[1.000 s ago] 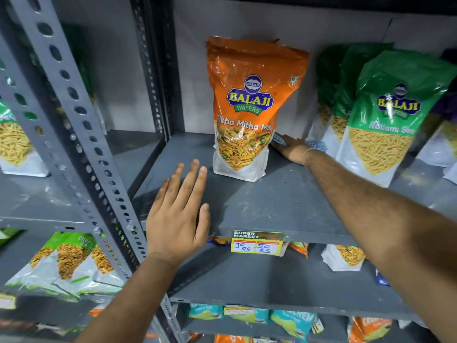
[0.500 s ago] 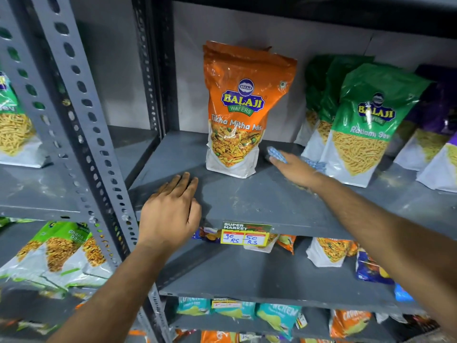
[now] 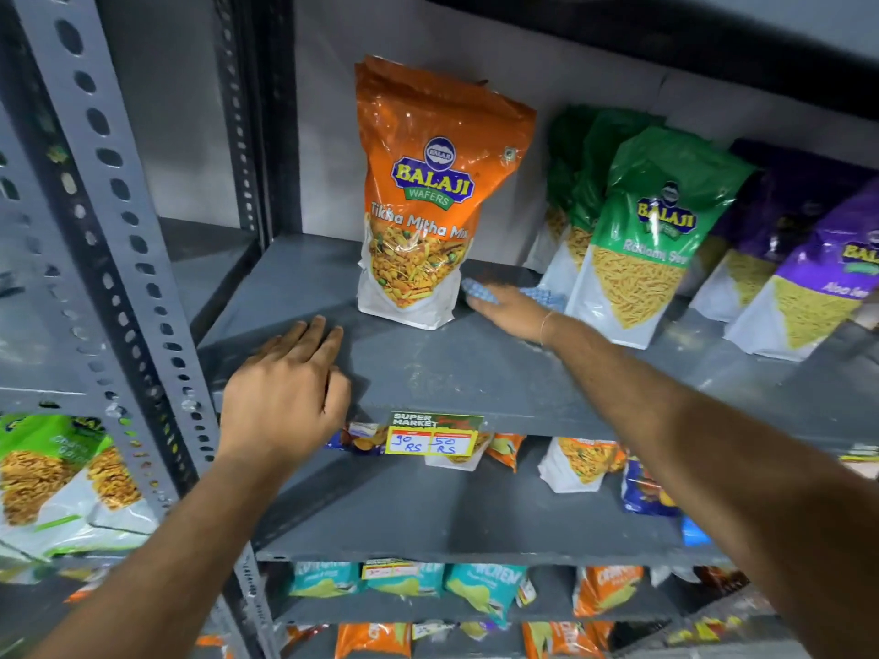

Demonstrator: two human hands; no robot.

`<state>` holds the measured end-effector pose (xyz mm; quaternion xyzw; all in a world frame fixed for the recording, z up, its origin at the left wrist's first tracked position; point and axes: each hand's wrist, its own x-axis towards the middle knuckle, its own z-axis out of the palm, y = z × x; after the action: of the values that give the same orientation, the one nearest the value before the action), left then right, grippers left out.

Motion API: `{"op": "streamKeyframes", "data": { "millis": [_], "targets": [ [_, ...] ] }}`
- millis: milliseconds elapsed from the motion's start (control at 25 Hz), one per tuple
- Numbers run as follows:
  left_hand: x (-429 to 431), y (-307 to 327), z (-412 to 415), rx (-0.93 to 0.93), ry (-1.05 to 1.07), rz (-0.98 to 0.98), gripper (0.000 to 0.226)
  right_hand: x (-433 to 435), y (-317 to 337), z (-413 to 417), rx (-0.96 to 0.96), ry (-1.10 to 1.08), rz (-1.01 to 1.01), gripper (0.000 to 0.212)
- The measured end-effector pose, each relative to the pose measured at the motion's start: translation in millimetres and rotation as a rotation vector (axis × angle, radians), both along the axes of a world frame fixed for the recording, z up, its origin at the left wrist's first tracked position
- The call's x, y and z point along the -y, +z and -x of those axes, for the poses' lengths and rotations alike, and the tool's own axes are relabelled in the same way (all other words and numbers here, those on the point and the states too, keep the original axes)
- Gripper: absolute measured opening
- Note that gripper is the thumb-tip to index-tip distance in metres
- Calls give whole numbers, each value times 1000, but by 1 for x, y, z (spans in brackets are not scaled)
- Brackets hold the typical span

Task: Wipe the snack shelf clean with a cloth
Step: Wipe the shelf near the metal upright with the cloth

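The grey metal snack shelf (image 3: 475, 373) runs across the middle of the view. My right hand (image 3: 511, 311) presses a blue-and-white patterned cloth (image 3: 480, 290) flat on the shelf, between an orange Balaji snack bag (image 3: 428, 197) and a green Balaji bag (image 3: 656, 230). Most of the cloth is hidden under the hand; its edges show at the fingertips and by the green bag. My left hand (image 3: 285, 392) rests palm down on the shelf's front left edge, fingers together, holding nothing.
A perforated grey upright (image 3: 109, 240) stands at the left. More green and purple bags (image 3: 818, 278) fill the shelf's right side. A yellow price tag (image 3: 433, 437) hangs on the front lip. Lower shelves (image 3: 452, 516) hold several small snack packets.
My right hand with the cloth has slid from the back of the shelf toward the front. My left hand has dropped onto the shelf's front edge with fingers drawn together.
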<state>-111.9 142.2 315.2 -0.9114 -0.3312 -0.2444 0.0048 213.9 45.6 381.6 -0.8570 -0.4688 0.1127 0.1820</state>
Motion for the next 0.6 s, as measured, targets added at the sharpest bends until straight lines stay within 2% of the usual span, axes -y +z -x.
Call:
{"op": "streamKeyframes", "data": {
  "millis": [160,240,400,480,600],
  "targets": [
    [0,0,0,0,-18,26,59,56,-21,27,32,181,40,54],
    [0,1,1,5,-13,25,59,60,-16,19,-1,126,4,56],
    [2,2,0,11,-8,22,58,47,-1,1,117,121,44,54],
    [3,2,1,17,-6,9,58,46,-8,7,76,129,74,54],
    [2,1,0,29,-5,6,57,61,-12,27,15,83,-13,52]
  ]
}}
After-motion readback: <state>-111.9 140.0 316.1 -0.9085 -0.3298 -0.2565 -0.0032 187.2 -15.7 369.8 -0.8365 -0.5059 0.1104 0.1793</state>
